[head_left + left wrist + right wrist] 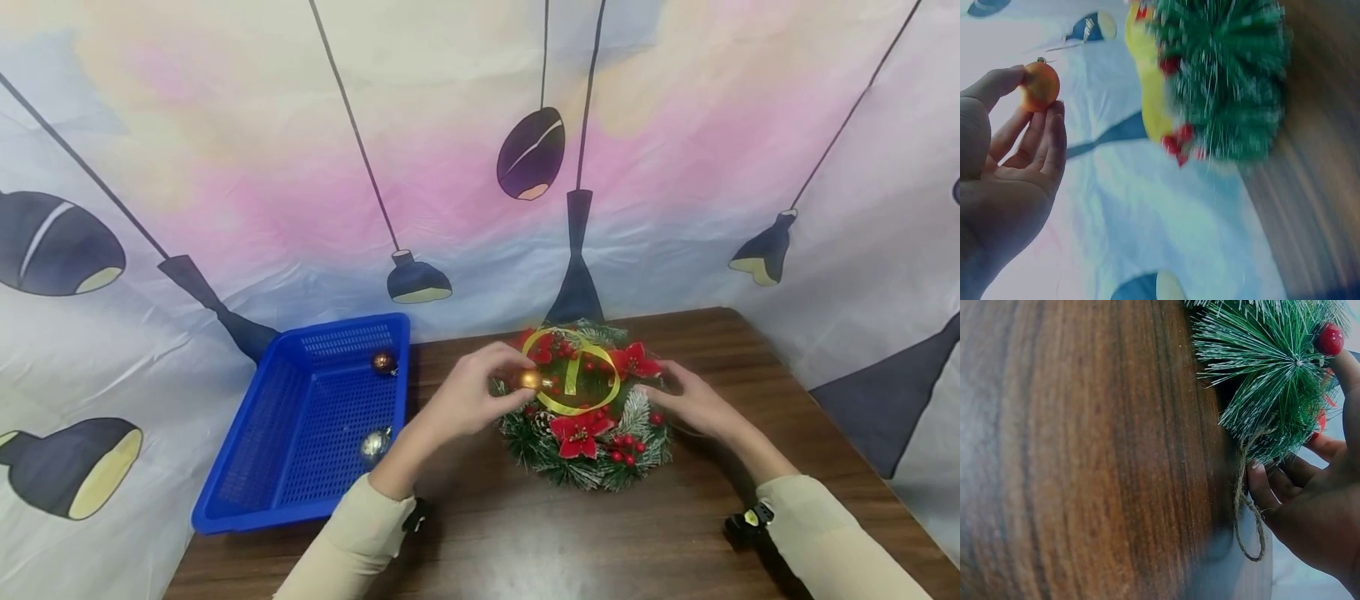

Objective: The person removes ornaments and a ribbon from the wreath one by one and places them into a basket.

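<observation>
My left hand (pixel 474 385) pinches a small shiny gold bauble (pixel 529 379) between thumb and fingertips, over the left part of the Christmas wreath. The bauble's metal cap and thin hook show in the left wrist view. The wreath (pixel 600 471) lies on the table, with frosted green needles, red poinsettias (pixel 582 435), red berries (pixel 624 450) and a pine cone. A loop of yellow ribbon (pixel 617 383) sits on top of it. At the wreath's right side, my right hand (pixel 693 402) grips the edge, thumb beside a berry (pixel 1329 339) and other fingers around the outer needles.
A blue plastic basket (pixel 243 433) stands on the left of the brown wooden table (pixel 540 550). Inside are a copper-coloured bauble (pixel 383 362) and a silver bauble (pixel 374 446). A twine loop (pixel 1239 500) hangs from the wreath's right edge. Behind the table hangs a printed cloth (pixel 465 208).
</observation>
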Tool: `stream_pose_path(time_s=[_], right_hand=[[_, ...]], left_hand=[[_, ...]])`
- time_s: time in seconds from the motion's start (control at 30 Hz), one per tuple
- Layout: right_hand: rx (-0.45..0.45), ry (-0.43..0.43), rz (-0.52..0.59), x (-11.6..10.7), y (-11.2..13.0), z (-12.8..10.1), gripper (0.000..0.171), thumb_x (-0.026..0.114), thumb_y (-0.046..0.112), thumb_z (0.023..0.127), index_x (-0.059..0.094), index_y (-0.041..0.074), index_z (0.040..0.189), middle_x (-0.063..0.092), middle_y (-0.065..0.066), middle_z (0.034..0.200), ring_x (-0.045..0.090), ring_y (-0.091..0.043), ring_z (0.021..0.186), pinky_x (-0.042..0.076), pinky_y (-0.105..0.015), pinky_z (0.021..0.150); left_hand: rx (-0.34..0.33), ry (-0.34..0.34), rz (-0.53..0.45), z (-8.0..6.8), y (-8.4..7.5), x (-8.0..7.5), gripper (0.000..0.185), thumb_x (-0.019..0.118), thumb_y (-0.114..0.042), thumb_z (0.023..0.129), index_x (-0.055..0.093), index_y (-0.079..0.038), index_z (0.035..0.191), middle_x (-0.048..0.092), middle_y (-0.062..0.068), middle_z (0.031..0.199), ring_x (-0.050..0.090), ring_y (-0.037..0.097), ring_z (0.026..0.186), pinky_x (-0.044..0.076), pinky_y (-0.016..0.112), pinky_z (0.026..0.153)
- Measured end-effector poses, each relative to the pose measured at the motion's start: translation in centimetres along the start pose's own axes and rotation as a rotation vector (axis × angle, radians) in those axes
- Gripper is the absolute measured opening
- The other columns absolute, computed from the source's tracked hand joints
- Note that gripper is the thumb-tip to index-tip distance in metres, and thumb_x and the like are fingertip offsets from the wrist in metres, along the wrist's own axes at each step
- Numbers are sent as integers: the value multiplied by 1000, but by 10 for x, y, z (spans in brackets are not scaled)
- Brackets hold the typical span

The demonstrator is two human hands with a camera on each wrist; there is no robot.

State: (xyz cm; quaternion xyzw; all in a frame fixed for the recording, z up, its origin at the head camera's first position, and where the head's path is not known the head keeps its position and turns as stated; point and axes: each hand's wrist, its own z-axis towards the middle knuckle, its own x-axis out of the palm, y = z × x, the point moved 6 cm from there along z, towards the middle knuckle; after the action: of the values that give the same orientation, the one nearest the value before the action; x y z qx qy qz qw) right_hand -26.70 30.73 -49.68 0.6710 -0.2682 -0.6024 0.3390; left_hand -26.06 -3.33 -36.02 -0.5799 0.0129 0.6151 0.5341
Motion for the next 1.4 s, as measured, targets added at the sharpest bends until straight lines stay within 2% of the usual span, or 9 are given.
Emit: stream_pose_path(time_s=[0.23,0.4,0.47,0.67,0.77,0.97,1.1,1.27,1.4], right_hand=[[8,7,15,1,-7,1,93,64,56,103,27,-4,163,31,-34,164,28,-57,150,28,-76,114],[7,11,14,0,-8,2,92,64,56,103,28,-3,163,31,-34,164,28,-57,150,28,-76,114],[7,12,10,1,-7,2,92,64,56,103,28,-4,163,31,-34,164,29,-57,149,29,-76,114],[-1,8,7,0,-4,2,90,64,53,103,29,-4,162,31,-34,164,29,-58,149,29,-76,113],[-4,6,8,1,-4,1,88,64,53,103,30,-4,162,32,-34,163,30,-57,149,29,-76,113],[-2,-3,11,1,-5,2,88,64,57,102,34,-1,161,33,-32,164,29,-56,150,29,-76,114],[-3,-1,9,2,-4,2,88,64,57,102,34,-1,160,33,-32,164,28,-56,151,28,-76,114],[-3,3,12,1,-5,2,86,64,55,103,34,-2,160,33,-33,164,29,-57,150,29,-76,114],[-5,0,11,0,-5,1,85,64,54,104,34,-2,161,33,-33,163,31,-57,149,30,-75,114]], left_hand=[[-105,-123,-3,-24,16,-43,31,84,-12,93,73,-10,121,69,0,118,71,12,102,59,33,93],[-168,-178,-8,-42,28,-67,31,83,-10,93,72,-7,122,70,6,119,73,19,102,60,45,92],[-183,-188,2,-48,33,-75,31,83,-9,93,72,-6,122,70,7,119,73,22,103,61,45,92],[-235,-270,103,-70,51,-103,32,82,-9,93,71,-4,123,69,10,118,71,27,104,61,46,92],[-283,-302,165,-84,60,-113,30,82,-12,95,71,-4,122,70,11,117,71,29,104,61,48,91],[-365,-319,227,-111,74,-129,29,80,-18,97,71,-4,121,70,14,119,73,34,106,61,52,90],[-435,-299,265,-129,82,-139,32,78,-22,99,70,-4,123,69,17,121,72,39,108,60,57,90],[-575,-248,300,-147,98,-140,36,77,-25,100,69,0,125,71,22,121,71,40,107,58,58,90],[-665,-217,298,-156,115,-135,35,75,-23,101,68,1,124,72,23,118,70,39,107,58,58,90]])
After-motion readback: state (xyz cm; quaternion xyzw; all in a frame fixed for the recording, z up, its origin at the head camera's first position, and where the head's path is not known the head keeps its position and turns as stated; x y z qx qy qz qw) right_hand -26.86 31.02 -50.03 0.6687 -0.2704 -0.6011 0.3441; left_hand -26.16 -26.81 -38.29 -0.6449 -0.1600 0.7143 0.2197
